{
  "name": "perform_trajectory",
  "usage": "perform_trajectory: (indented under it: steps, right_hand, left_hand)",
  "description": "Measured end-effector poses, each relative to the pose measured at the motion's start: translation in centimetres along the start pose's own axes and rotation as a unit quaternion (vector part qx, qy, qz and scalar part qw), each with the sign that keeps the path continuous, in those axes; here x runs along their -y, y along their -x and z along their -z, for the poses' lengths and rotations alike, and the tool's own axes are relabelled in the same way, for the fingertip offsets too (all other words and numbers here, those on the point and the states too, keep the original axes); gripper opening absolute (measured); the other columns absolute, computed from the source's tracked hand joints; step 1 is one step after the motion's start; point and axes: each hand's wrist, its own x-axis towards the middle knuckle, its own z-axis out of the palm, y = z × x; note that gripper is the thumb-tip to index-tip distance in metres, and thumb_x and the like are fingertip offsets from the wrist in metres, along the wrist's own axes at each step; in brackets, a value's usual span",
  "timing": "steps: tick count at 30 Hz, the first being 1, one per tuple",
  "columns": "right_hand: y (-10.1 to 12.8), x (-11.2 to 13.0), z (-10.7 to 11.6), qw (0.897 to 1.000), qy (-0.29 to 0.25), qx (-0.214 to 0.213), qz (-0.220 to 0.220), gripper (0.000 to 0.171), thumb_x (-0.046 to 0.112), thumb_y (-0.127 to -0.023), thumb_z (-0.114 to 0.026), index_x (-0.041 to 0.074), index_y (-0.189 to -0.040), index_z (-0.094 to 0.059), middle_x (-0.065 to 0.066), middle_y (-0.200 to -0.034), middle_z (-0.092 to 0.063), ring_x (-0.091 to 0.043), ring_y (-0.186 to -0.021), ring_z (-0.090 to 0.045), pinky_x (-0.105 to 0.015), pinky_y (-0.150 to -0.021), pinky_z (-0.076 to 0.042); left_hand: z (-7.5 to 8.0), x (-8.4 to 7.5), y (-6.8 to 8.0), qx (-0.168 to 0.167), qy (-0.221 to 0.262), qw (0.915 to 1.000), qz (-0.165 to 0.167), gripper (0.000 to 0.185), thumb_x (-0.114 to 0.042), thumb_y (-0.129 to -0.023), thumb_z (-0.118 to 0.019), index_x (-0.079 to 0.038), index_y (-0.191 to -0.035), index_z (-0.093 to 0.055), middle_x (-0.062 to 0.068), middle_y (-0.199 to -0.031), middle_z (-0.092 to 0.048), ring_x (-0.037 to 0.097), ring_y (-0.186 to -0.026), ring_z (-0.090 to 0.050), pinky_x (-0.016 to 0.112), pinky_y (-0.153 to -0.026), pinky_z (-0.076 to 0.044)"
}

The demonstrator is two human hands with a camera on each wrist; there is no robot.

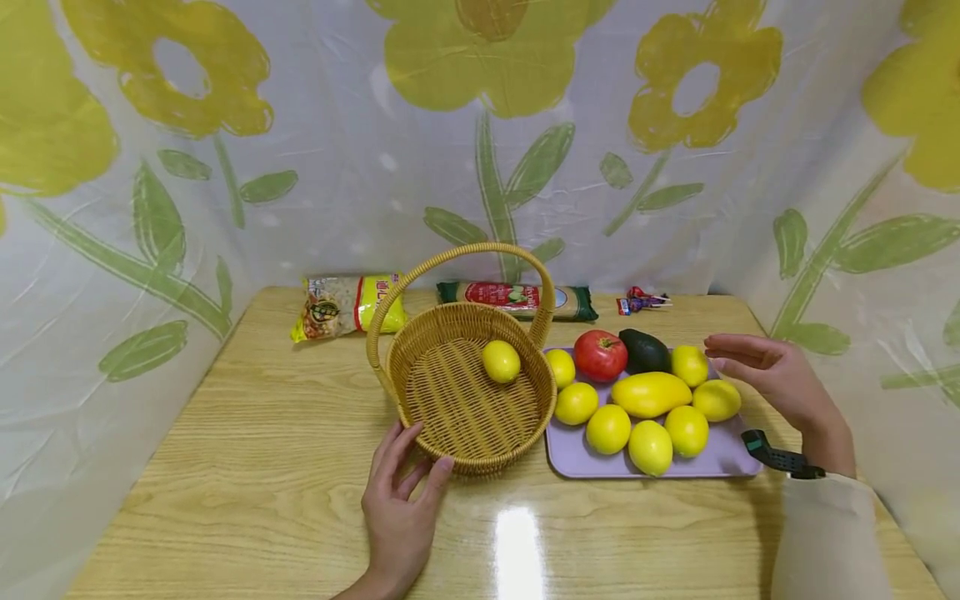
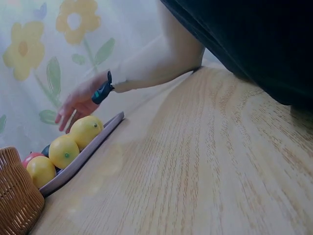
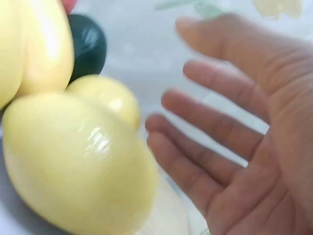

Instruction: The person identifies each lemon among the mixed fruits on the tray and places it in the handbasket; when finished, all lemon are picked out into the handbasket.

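A wicker basket with a tall arched handle stands mid-table, and one lemon lies inside it. At the basket's near left rim rests my left hand, fingers and thumb spread against the outside. My right hand hovers at the right end of a lilac tray, fingers extended and holding nothing. Several lemons surround a yellow mango on that tray. Behind the mango sit a red round fruit and a dark avocado. In the right wrist view, a lemon is close beside the fingers.
Along the back lie a yellow-and-clear food packet, a long green-and-red packet partly behind the basket handle, and small wrapped lollipops. A flower-printed curtain encloses the wooden table at the back and sides.
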Motion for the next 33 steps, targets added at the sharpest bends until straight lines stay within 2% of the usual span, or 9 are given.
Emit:
perform_trajectory:
  steps: [4,10,13,15,19,22,26,29,33]
  right_hand:
    - [-0.6,-0.9,-0.5,0.996,0.073,0.001,-0.044,0.049,0.028,-0.104,-0.079,0.005,-0.147,-0.068,-0.008,-0.137,-0.077,0.009,-0.107,-0.069,-0.004,-0.087,-0.055]
    - [-1.6,-1.5,-1.9,0.992,0.109,0.028,-0.053,0.062,0.034,-0.105,-0.079,0.004,-0.156,-0.060,-0.028,-0.154,-0.062,-0.043,-0.127,-0.071,-0.003,-0.087,-0.054]
    - [-1.8,-1.5,-2.5,0.992,0.112,0.024,-0.060,0.066,0.038,-0.105,-0.077,0.006,-0.159,-0.056,-0.028,-0.159,-0.056,-0.055,-0.132,-0.064,-0.002,-0.089,-0.052]
    - [-1.8,-1.4,-2.6,0.991,0.114,0.008,-0.063,0.062,0.038,-0.107,-0.075,0.006,-0.158,-0.058,-0.028,-0.158,-0.057,-0.053,-0.130,-0.066,-0.001,-0.087,-0.051]
    - [-1.8,-1.0,-2.6,0.991,0.112,-0.040,-0.063,0.045,0.028,-0.110,-0.070,0.003,-0.147,-0.067,-0.028,-0.143,-0.068,-0.026,-0.115,-0.073,-0.001,-0.082,-0.054]
    - [-1.9,-0.5,-2.5,0.989,0.126,-0.034,-0.064,0.044,0.031,-0.110,-0.070,0.003,-0.144,-0.070,-0.026,-0.139,-0.072,-0.021,-0.111,-0.073,-0.003,-0.081,-0.053]
    - [-2.3,-0.2,-2.8,0.988,0.135,0.019,-0.074,0.061,0.043,-0.108,-0.072,0.004,-0.153,-0.062,-0.026,-0.150,-0.065,-0.048,-0.126,-0.069,-0.031,-0.099,-0.067]
    - [-2.4,-0.2,-3.1,0.988,0.125,0.029,-0.085,0.066,0.043,-0.107,-0.073,0.003,-0.156,-0.058,-0.027,-0.156,-0.060,-0.054,-0.133,-0.063,-0.056,-0.111,-0.061]
    - [-2.4,-0.1,-3.1,0.990,0.122,0.004,-0.075,0.061,0.037,-0.107,-0.074,0.003,-0.156,-0.059,-0.028,-0.153,-0.061,-0.054,-0.128,-0.065,-0.023,-0.098,-0.065]
  left_hand:
    - [0.0,0.0,0.0,0.000,0.000,1.0000,-0.001,0.059,-0.002,-0.097,-0.082,0.001,-0.151,-0.059,0.018,-0.171,-0.035,0.046,-0.147,-0.051,0.036,-0.111,-0.060]
    - [0.0,0.0,0.0,0.000,-0.001,1.0000,-0.002,0.059,-0.001,-0.097,-0.082,0.004,-0.151,-0.058,0.019,-0.171,-0.035,0.045,-0.147,-0.051,0.035,-0.110,-0.061]
    - [0.0,0.0,-0.1,0.001,0.003,1.0000,-0.002,0.059,-0.002,-0.097,-0.082,0.003,-0.151,-0.058,0.018,-0.172,-0.034,0.044,-0.148,-0.051,0.036,-0.110,-0.061]
    - [0.0,0.0,-0.1,0.003,0.005,1.0000,-0.003,0.059,-0.002,-0.098,-0.082,0.001,-0.151,-0.058,0.018,-0.172,-0.034,0.043,-0.149,-0.050,0.037,-0.111,-0.061]
    - [0.0,0.0,-0.1,0.003,0.003,1.0000,-0.002,0.058,-0.002,-0.098,-0.082,-0.004,-0.151,-0.059,0.018,-0.172,-0.034,0.044,-0.148,-0.050,0.035,-0.111,-0.061]
    - [0.1,0.0,0.0,0.002,0.002,1.0000,0.000,0.058,-0.002,-0.098,-0.082,-0.005,-0.151,-0.059,0.018,-0.172,-0.033,0.044,-0.148,-0.050,0.032,-0.111,-0.061]
    - [0.0,-0.1,0.0,0.004,0.002,1.0000,0.003,0.059,-0.003,-0.098,-0.082,-0.005,-0.152,-0.058,0.017,-0.173,-0.032,0.044,-0.149,-0.049,0.030,-0.111,-0.060]
    - [0.0,-0.1,0.0,0.007,0.003,1.0000,0.005,0.059,-0.002,-0.098,-0.082,-0.003,-0.152,-0.058,0.017,-0.173,-0.032,0.045,-0.149,-0.049,0.032,-0.111,-0.060]
    - [-0.1,0.0,0.0,0.006,0.006,1.0000,-0.001,0.059,-0.001,-0.098,-0.082,-0.004,-0.151,-0.059,0.019,-0.172,-0.032,0.046,-0.148,-0.049,0.032,-0.111,-0.060]
